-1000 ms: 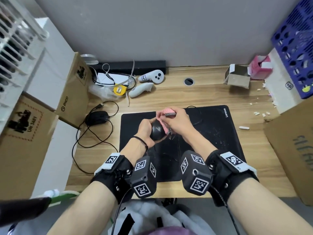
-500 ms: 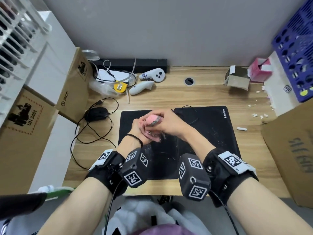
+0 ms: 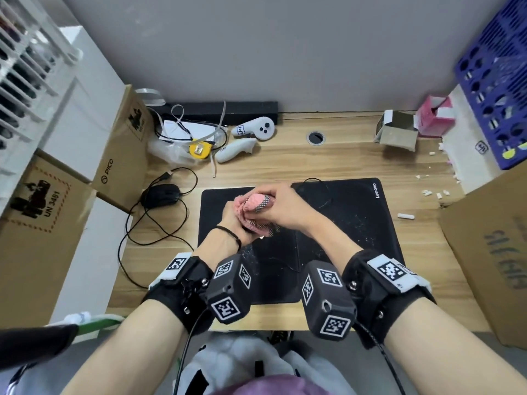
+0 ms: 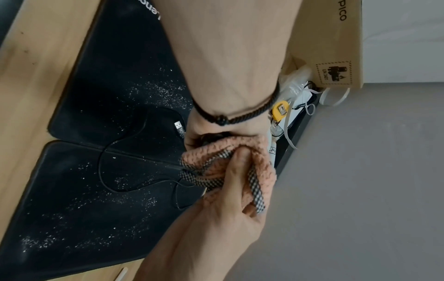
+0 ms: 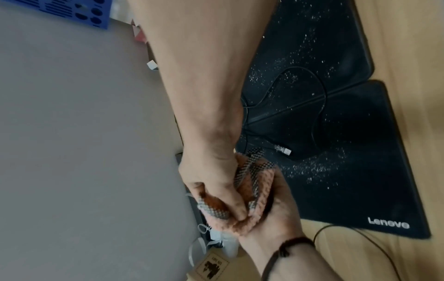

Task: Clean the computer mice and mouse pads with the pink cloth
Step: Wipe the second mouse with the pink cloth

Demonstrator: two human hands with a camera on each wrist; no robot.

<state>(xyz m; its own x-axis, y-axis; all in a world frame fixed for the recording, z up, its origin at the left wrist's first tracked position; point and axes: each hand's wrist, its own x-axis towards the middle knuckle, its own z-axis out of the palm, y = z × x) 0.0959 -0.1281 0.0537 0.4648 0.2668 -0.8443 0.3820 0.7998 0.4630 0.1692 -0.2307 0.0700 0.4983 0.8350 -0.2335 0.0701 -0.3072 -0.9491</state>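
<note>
Above two black mouse pads, my left hand grips a black mouse that is almost wholly wrapped in the pink cloth. Only a dark sliver of the mouse shows in the left wrist view. My right hand grips the pink cloth and presses it over the mouse. The left pad and the Lenovo pad carry white specks. The held mouse's cable and USB plug lie on them. A second black mouse sits on the desk to the left with its cable looped.
Cardboard boxes stand at the left and right desk edges. At the back lie two white controllers, a yellow tape measure, a small open box, a pink tissue box and a blue crate.
A second ago the black mouse showed bare in my left hand, with the cloth at its right side. The cloth has since moved over the mouse and now covers it.
</note>
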